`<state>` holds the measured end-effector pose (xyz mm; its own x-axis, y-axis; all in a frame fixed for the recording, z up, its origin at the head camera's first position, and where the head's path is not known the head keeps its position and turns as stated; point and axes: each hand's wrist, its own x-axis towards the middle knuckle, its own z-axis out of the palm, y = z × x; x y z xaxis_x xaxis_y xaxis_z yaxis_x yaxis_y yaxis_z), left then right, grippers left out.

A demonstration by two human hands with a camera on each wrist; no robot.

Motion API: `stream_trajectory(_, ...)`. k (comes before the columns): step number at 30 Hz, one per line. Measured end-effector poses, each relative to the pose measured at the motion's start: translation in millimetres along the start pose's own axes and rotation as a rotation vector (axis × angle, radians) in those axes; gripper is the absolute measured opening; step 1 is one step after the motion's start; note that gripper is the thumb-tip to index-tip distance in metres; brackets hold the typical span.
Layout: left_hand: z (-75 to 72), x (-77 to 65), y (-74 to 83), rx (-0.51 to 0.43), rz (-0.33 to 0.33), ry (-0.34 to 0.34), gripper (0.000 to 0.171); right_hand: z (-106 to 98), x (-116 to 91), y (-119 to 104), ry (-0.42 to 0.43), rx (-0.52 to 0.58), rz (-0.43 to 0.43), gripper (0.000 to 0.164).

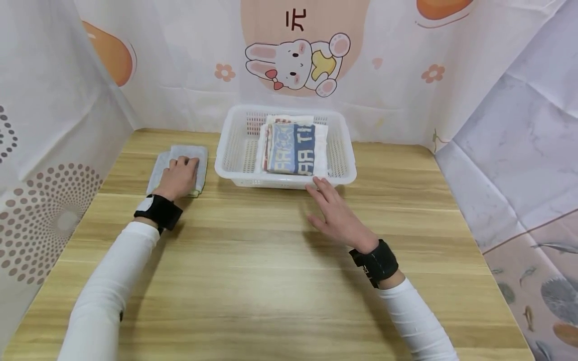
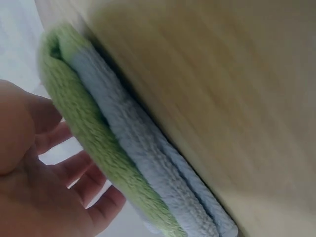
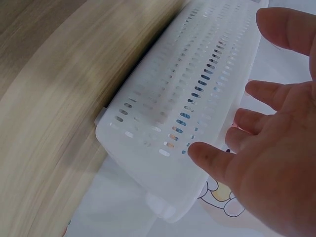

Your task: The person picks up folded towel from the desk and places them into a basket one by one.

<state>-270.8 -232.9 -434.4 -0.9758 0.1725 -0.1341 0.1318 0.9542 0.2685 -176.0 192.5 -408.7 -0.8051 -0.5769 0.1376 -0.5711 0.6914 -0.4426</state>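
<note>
On the table's left side lies a small stack of folded towels, light grey-blue on top in the head view. The left wrist view shows a green towel folded against a grey-blue towel. My left hand rests on this stack, its fingers slightly bent over the top and thumb apart. A white plastic basket holds folded towels, the upper one blue with pale letters. My right hand is spread with nothing in it, fingertips right at the basket's front rim.
The wooden table reaches back to a white curtain with a rabbit print. Curtains also hang along the left and right sides. The basket stands at the back edge, close to the curtain.
</note>
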Motion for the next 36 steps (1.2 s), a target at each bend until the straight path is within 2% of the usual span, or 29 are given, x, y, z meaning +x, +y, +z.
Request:
stream_trajectory(10,4.5,8.3,-8.2,0.006,-0.025,0.046,0.041,2,-2,-2,0.002,0.006,-0.001,0.072)
stream_trajectory(24,2.4,11.2,-12.2,-0.030,-0.031,0.043,0.043,2,-3,-2,0.006,-0.001,-0.006,0.070)
stream_trajectory(36,-0.4,10.1,-13.5,-0.072,-0.090,-0.024,0.052,2,-2,-2,0.015,-0.009,0.000,0.069)
